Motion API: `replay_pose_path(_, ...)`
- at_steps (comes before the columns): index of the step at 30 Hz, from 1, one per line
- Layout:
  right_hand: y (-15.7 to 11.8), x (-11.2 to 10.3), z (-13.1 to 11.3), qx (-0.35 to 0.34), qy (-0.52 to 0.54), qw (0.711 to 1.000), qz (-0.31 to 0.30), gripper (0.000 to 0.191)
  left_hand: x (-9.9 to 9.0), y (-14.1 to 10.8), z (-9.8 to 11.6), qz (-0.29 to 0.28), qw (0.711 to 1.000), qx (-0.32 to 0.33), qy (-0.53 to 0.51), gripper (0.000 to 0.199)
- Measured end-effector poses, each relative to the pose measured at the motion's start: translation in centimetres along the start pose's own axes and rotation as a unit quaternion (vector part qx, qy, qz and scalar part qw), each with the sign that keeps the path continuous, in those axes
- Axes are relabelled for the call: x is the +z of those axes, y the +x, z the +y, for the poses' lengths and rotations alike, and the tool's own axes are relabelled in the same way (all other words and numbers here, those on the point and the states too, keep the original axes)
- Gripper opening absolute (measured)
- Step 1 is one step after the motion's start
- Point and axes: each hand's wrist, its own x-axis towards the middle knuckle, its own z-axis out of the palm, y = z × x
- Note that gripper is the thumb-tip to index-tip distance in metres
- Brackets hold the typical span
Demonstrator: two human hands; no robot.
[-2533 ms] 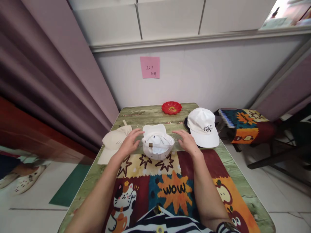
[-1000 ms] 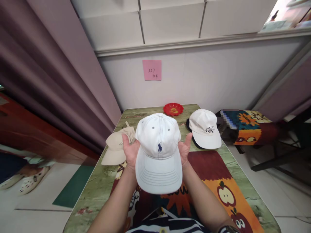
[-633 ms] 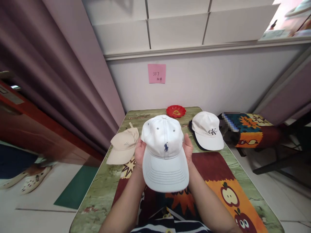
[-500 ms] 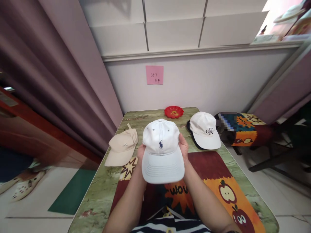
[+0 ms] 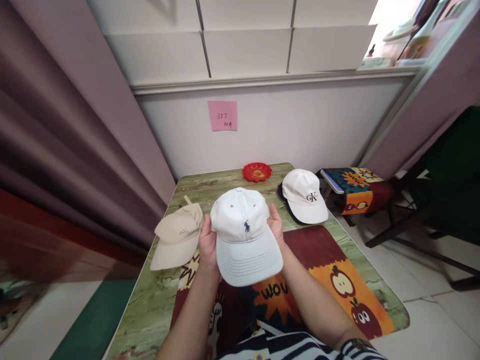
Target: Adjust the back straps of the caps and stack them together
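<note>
A pale blue baseball cap (image 5: 240, 220) with a dark blue rider emblem is held up over the table, its brim toward me. My left hand (image 5: 208, 242) grips its left side, thumb showing beside the crown. On the other side my right hand (image 5: 276, 226) holds the cap, with fingers partly hidden behind it. To the left lies a beige cap (image 5: 178, 236), brim toward me, its strap sticking up at the back. At the right a white cap (image 5: 304, 196) with dark letters rests on a black cap (image 5: 285, 199), which shows only along its edge.
A red scalloped dish (image 5: 257, 172) sits at the table's far edge. The wooden-patterned table (image 5: 150, 300) carries a colourful mat (image 5: 311, 250). A pink note (image 5: 222, 116) is on the wall. Beyond the table's right side stands a stool (image 5: 360, 200) with a phone (image 5: 332, 181) on it.
The pale blue cap has turned slightly, its brim swinging toward the right. Both hands keep their hold on it. My view has shifted to the right.
</note>
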Motion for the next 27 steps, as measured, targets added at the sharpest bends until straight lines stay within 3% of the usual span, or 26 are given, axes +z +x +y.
replay_pose_path(7, -1.9, -0.1, 1.0, 0.088, 0.049, 0.990, 0.094, 0.056, -1.4, 1.9, 0.8, 0.020, 1.000, 0.010, -0.019, 0.074)
replay_pose_path(10, -4.3, 0.2, 2.2, 0.050, 0.093, 0.982, 0.154, 0.035, -2.8, 2.7, 1.6, 0.051, 0.997, 0.057, -0.023, 0.073)
replay_pose_path(14, -6.5, 0.8, 2.0, -0.019, 0.065, 0.983, 0.171, 0.017, -4.3, 3.8, 1.7, 0.064, 0.991, 0.111, -0.042, 0.065)
replay_pose_path(21, -5.4, 0.1, -2.9, -0.046, -0.039, 0.981, 0.183, 0.025, -3.9, 3.8, -0.4, 0.080, 0.990, 0.114, -0.021, 0.060)
replay_pose_path(24, -4.5, 0.7, -6.6, -0.116, -0.061, 0.977, 0.171, 0.029, -4.2, 2.3, -1.9, 0.110, 0.993, 0.039, 0.023, 0.068)
replay_pose_path(27, -3.6, 1.8, -10.9, -0.220, -0.086, 0.961, 0.146, 0.030, -5.3, 0.4, -3.1, 0.134, 0.987, -0.051, 0.072, 0.058)
